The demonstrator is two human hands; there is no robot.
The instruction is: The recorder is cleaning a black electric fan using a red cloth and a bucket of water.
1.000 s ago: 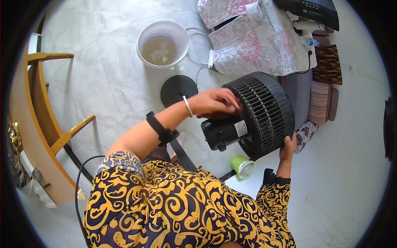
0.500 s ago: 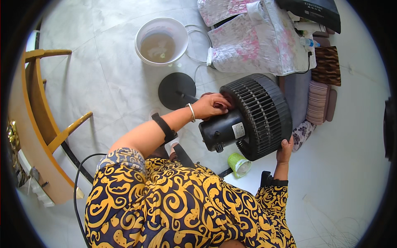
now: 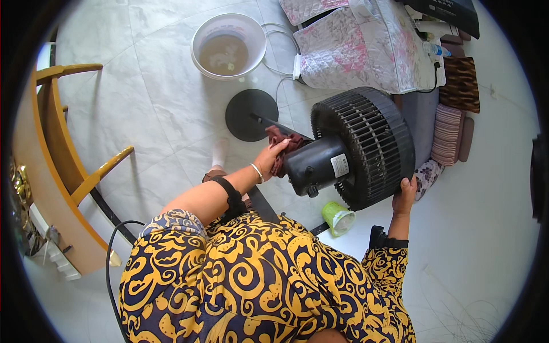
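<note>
Half a second earlier the left grip (image 3: 270,159) had rested on top of the motor housing (image 3: 317,164), against the back of the cage; it had since drawn back to the housing's rear end, and the dark red cloth (image 3: 278,163) bunched in it showed far more fully. Whether the cloth touched the pole (image 3: 267,121) I could not tell. The right grip (image 3: 405,195) stayed closed round the cage's rim, thumb in sight, the other fingers mostly hidden. The black fan (image 3: 372,148) was between the two hands, its head tilted, its round base (image 3: 251,115) on the tiled floor (image 3: 154,86).

By count there were one fan, one cloth, one white bucket (image 3: 253,43) of cloudy water (image 3: 224,56) just beyond the base, one green container (image 3: 337,219) near the cage, one clear bottle (image 3: 436,50) and one wooden chair (image 3: 103,174) at the left.
</note>
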